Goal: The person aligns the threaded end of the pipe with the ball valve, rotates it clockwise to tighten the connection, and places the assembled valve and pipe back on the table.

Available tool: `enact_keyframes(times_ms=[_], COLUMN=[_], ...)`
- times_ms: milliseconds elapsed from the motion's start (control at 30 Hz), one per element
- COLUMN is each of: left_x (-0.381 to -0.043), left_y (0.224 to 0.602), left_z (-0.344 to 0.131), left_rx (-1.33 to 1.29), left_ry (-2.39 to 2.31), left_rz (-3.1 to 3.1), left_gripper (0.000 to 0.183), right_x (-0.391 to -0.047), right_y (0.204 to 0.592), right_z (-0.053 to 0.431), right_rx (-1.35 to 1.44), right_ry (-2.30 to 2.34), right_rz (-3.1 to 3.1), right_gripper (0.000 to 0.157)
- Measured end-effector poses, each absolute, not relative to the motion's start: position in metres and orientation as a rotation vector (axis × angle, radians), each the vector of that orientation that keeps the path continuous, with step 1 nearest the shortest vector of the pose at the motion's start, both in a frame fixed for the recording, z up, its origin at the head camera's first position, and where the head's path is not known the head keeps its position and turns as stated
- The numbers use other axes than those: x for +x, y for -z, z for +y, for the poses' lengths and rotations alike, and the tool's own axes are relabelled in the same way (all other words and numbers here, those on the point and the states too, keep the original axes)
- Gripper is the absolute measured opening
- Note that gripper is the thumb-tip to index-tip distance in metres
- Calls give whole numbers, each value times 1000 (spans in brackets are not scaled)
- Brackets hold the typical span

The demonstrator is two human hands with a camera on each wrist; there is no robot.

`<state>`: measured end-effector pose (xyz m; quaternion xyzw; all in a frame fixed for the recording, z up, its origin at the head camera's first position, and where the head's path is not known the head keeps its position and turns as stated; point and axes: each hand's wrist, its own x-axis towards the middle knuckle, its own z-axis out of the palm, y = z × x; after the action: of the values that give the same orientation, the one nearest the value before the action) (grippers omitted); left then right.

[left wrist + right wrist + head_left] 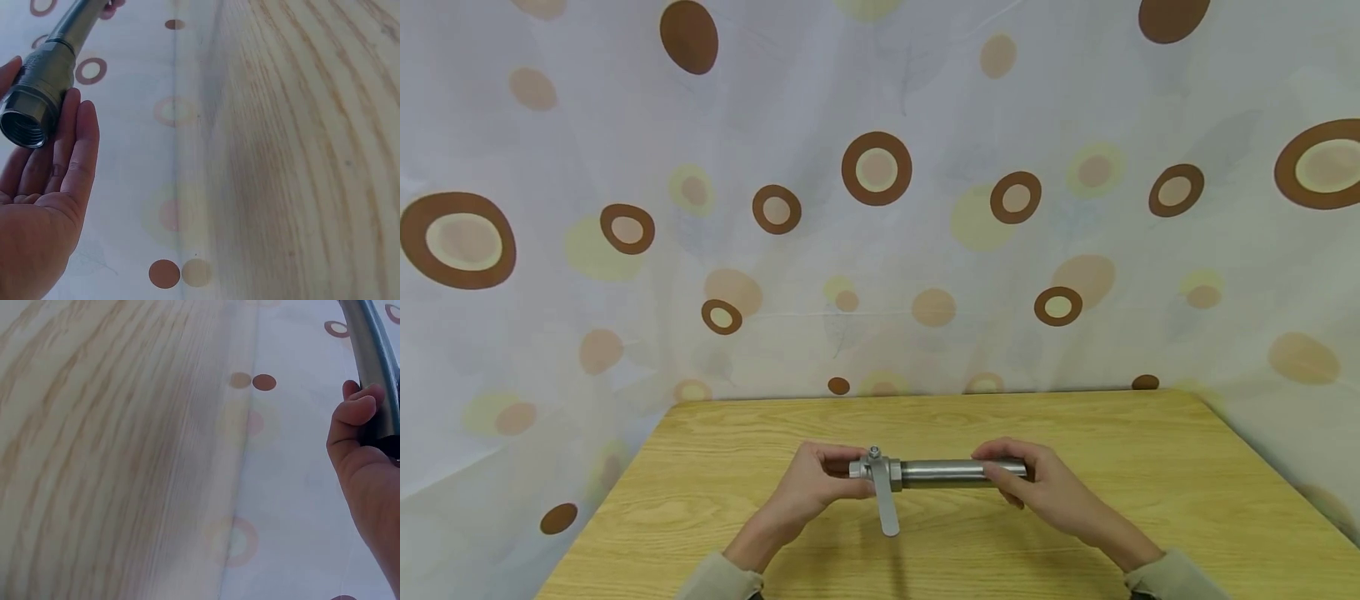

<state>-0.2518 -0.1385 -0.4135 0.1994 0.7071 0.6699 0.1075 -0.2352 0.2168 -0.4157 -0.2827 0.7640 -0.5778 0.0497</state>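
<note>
A steel ball valve (895, 475) with a flat lever handle (887, 510) is joined to a smooth metal pipe (942, 472); both are held level above the table. My left hand (805, 490) pinches the valve end between thumb and fingers. From the left wrist view, the threaded opening of the valve (44, 69) faces the camera, with fairly straight fingers (80, 156) beneath it. At the pipe's other end, my right hand (1041, 485) grips it with thumb and curled fingers. The right wrist view shows only part of the pipe (370, 353) in that hand.
A light wood-grain table (760, 425) lies below both hands. Behind it and along its sides hangs a pale cloth (820, 100) printed with brown and beige circles and dots.
</note>
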Motion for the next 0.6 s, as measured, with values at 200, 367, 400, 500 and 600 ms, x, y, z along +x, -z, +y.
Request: enact_keyframes(times_ms=[200, 367, 400, 500, 600], left_x=[-252, -252, -252, -252, -253], left_y=[416, 416, 416, 416, 416], left_z=[-139, -138, -138, -138, -138], left_rx=[574, 571, 571, 569, 568], left_ry=[-1967, -1963, -1962, -1963, -1968], left_rz=[2082, 2082, 2081, 2078, 2075], left_gripper=[43, 43, 43, 43, 43], right_x=[-235, -235, -235, -236, -238], right_y=[421, 422, 422, 421, 421], right_z=[217, 219, 219, 219, 220], right_rx=[-914, -960, -961, -970, -966], right_ry=[1794, 1820, 1819, 1803, 1771], right_rz=[2294, 2282, 2290, 2309, 2336], right_gripper=[38, 29, 28, 26, 24])
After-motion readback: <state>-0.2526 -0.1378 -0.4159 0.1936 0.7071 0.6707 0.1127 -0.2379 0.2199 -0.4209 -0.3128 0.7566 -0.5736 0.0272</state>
